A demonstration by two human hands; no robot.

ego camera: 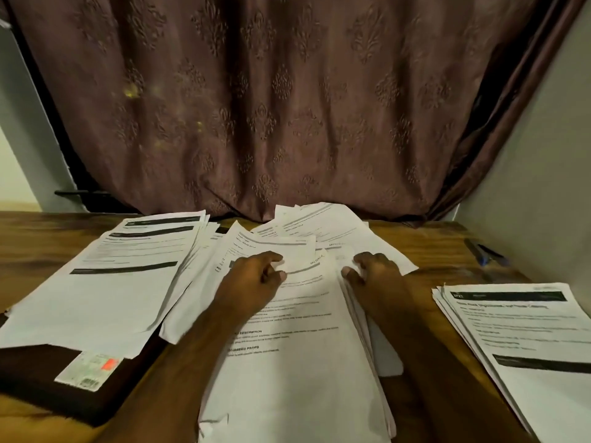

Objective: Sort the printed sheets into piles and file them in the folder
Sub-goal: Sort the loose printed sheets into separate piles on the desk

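A: Sheets first, where are they? Quick pls.

B: Printed sheets (287, 362) sit in a loose central heap right under both hands, fanned toward the curtain (287, 107). One pile with black header bars (105, 282) lies to the left of the left hand (256, 276); a squarer pile (524, 340) sits well to the right of the right hand (374, 273), apart from the heap.

A: Hands doing what?

B: Left hand rests on top of the heap, fingers curled, thumb and forefinger seemingly pinching the near edge of a smaller sheet (278, 247). Right hand presses on the heap's right side, fingers bent over the sheet edges, prob steadying the stack. Can't tell if it actually grips one.

A: Why laid out like that?

B: My read: middle = unsorted, sides = sorted piles by header type. Keeps each pile within easy reach w/o crossing arms.

A: Folder?

B: Dark folder (54, 378) w/ a sticker label (89, 369) lies near-left of the left forearm, partly under the left pile's near corner. Filing not started, I'd say.

A: Room to move?

B: Bare counter (447, 247) between the heap and the right pile, so a sheet can slide right freely. Left is tighter: heap and left pile overlap. Right pile runs off the frame's edge, so can't tell how close it is to the counter's lip. Pen-like thing (483, 254) beyond the right hand, near the wall (543, 187).
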